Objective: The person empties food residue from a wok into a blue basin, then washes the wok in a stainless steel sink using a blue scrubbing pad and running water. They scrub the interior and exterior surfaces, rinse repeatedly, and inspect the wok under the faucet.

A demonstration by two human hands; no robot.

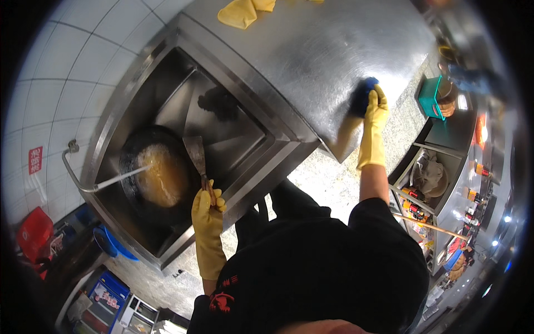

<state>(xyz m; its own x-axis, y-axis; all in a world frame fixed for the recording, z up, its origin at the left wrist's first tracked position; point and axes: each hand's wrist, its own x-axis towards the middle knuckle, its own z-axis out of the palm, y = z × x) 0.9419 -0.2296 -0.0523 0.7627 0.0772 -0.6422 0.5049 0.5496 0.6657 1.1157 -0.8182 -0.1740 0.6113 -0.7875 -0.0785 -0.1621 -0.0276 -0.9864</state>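
Note:
In a yellow rubber glove, my left hand [210, 200] grips the wooden handle of a metal scraper [195, 152], its blade raised over the stainless steel sink [250, 154]. Inside the sink, a dark round wok [129, 146] holds brownish, foamy water, and a thin pipe spout [121, 176] runs water into it. A dark wet patch or object lies higher up in the basin; I cannot tell which. My right hand [376, 106], also gloved in yellow, holds a dark blue scouring pad [370, 82] near the right edge of the steel worktop [308, 54].
Another yellow glove [240, 14] lies on the worktop's far part. A white tiled wall [83, 54] borders the sink. A green crate [431, 98] and a steel counter with an open compartment [429, 175] stand at right. A blue tub [117, 246] sits beside the sink at lower left.

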